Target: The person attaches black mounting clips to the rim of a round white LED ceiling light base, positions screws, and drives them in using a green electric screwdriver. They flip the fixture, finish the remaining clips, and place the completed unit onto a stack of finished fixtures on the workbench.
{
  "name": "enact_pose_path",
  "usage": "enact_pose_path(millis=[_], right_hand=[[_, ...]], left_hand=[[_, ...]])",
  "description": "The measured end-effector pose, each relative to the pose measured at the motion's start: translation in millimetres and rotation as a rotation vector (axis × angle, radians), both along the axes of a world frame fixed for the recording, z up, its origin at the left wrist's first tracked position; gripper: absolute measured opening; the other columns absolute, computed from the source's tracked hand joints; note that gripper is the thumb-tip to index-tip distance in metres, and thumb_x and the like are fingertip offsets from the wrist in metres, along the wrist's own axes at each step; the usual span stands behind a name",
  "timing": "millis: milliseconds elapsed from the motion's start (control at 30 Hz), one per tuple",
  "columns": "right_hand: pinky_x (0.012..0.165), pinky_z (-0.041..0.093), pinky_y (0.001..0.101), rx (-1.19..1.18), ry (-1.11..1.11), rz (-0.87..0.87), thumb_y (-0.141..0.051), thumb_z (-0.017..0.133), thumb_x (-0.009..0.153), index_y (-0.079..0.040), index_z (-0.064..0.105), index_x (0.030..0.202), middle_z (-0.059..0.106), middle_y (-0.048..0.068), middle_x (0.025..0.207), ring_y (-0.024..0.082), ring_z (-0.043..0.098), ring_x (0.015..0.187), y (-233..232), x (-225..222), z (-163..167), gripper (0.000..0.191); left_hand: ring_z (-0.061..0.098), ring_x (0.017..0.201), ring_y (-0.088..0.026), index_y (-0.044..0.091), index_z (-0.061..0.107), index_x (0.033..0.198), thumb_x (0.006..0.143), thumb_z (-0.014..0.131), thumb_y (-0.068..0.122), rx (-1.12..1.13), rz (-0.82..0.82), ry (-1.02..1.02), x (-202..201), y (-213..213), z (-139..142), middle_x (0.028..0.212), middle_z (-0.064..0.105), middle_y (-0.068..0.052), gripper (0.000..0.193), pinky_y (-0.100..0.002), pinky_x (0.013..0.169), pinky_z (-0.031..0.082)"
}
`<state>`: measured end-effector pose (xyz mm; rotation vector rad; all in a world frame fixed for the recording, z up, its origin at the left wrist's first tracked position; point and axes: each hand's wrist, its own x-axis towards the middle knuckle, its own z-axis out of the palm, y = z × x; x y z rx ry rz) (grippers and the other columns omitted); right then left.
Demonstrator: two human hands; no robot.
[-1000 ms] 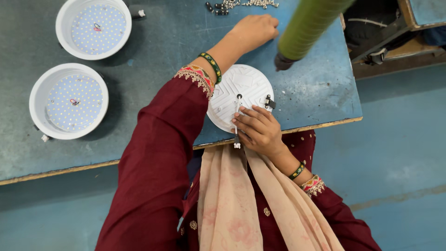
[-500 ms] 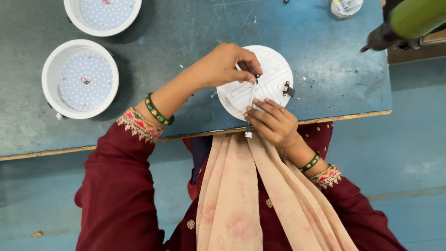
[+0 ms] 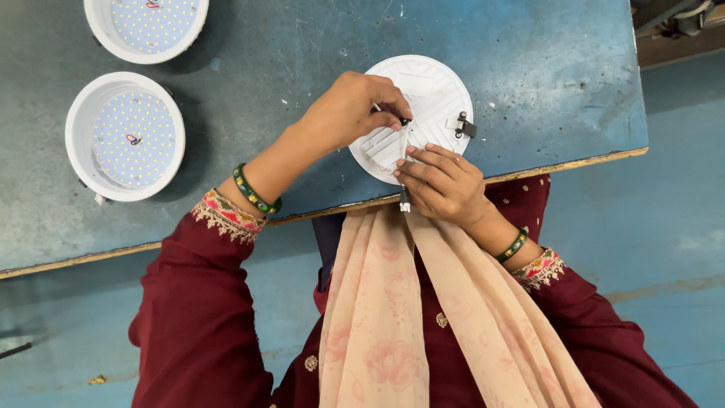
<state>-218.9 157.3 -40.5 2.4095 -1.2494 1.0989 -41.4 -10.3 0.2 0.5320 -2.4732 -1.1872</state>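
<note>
At frame centre, the left hand [image 3: 353, 112] pinches a small dark part against the round white plastic lamp housing [image 3: 434, 98]; the right hand [image 3: 442, 181], fingers curled, steadies its lower edge.

White round downlight housing [image 3: 423, 106], back side up, flat on the blue table near the front edge, right of centre. Ribbed plastic back. Dark metal spring clip [image 3: 464, 127] on its right rim. Thin white cable [image 3: 403, 162] runs from the housing's middle over the front edge, ending in a small white connector just past it. Tiny dark part [image 3: 405, 121], likely a screw, pinched at the housing's centre; too small to tell exactly.
</note>
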Motion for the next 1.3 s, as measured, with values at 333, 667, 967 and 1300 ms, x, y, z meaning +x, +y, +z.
enact_pose_path(millis=[333, 667, 967, 1300], right_hand=[[0.101, 0.057, 0.0383, 0.055, -0.069, 0.010, -0.003, 0.078, 0.083, -0.011, 0.078, 0.102, 0.073, 0.001, 0.113, 0.022, 0.069, 0.114, 0.9, 1.2, 4.9, 0.021], [0.092, 0.058, 0.0385, 0.035, -0.132, -0.061, -0.004, 0.084, 0.085, -0.008, 0.078, 0.103, 0.070, 0.002, 0.108, 0.024, 0.067, 0.111, 0.7, 26.9, 2.2, 0.020], [0.077, 0.059, 0.0390, 0.181, -0.360, 0.054, -0.004, 0.069, 0.082, -0.008, 0.076, 0.092, 0.072, 0.003, 0.105, 0.024, 0.072, 0.091, 1.3, -19.2, 34.6, 0.013], [0.071, 0.057, 0.0400, 0.436, -0.803, -0.181, -0.024, 0.055, 0.097, -0.007, 0.066, 0.106, 0.067, 0.009, 0.102, 0.028, 0.068, 0.084, -52.5, -133.8, 110.3, 0.022]], left_hand=[[0.070, 0.079, -0.023, 0.008, 0.077, 0.096, 0.084, 0.082, 0.011, -0.043, 0.053, -0.015, 0.4, 9.3, -1.4, 0.089, 0.072, -0.006, 0.013, -0.034, 0.070, 0.055], [0.071, 0.078, -0.023, 0.008, 0.076, 0.087, 0.078, 0.080, 0.010, -0.054, -0.024, -0.131, -9.6, -1.1, 4.8, 0.085, 0.071, -0.005, 0.010, -0.037, 0.069, 0.053], [0.071, 0.078, -0.024, 0.019, 0.079, 0.079, 0.070, 0.082, 0.022, -0.125, 0.121, -0.379, -24.6, 4.8, 9.1, 0.080, 0.075, 0.000, 0.010, -0.041, 0.064, 0.052], [0.066, 0.085, -0.018, 0.021, 0.075, 0.079, 0.078, 0.080, 0.021, -0.331, 0.227, -0.221, -12.5, 27.8, -11.7, 0.084, 0.065, 0.006, 0.005, -0.042, 0.078, 0.040]])
